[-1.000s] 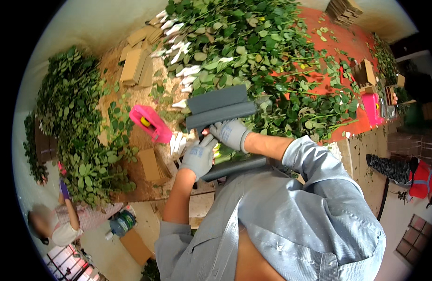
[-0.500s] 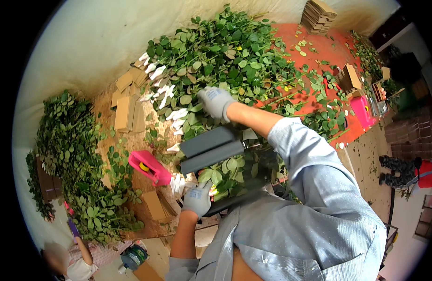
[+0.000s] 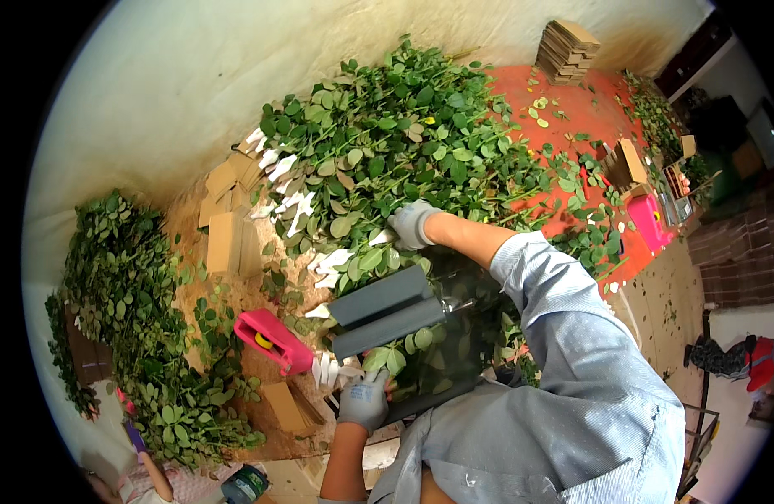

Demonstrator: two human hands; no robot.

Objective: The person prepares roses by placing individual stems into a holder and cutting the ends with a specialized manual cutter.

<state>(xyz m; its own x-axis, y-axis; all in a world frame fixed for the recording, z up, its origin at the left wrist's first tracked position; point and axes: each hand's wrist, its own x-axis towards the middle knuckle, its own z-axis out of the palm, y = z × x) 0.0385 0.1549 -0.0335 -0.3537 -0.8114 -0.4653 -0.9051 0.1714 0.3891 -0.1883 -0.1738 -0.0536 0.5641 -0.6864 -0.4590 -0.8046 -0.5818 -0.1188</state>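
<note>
Grey-gloved, my right hand (image 3: 414, 224) reaches to the near side of a big heap of leafy rose stems (image 3: 404, 126). Its fingers are curled down round a stem, and a white-sleeved bud (image 3: 381, 238) shows just left of them. My left hand (image 3: 363, 401), gloved too, is closed at the bud end of the leafy rose stems (image 3: 412, 359) in front of me; its fingertips are partly hidden. Between my hands lies a dark grey padded two-part rest (image 3: 387, 311). Clear film at its right end blurs the leaves behind it.
A pink tape dispenser (image 3: 274, 340) stands left of the rest, near folded cardboard (image 3: 289, 408). More cardboard pieces (image 3: 225, 242) lie farther back. Another leafy heap (image 3: 135, 328) covers the left side. A co-worker's arm (image 3: 159, 477) shows at lower left. Cardboard is stacked (image 3: 567, 52) on the red surface (image 3: 530, 92).
My right hand has moved right and toward me, from within the heap to its near side, with a white-sleeved bud now beside it. My left hand stays by the rest. The whole view has shifted slightly.
</note>
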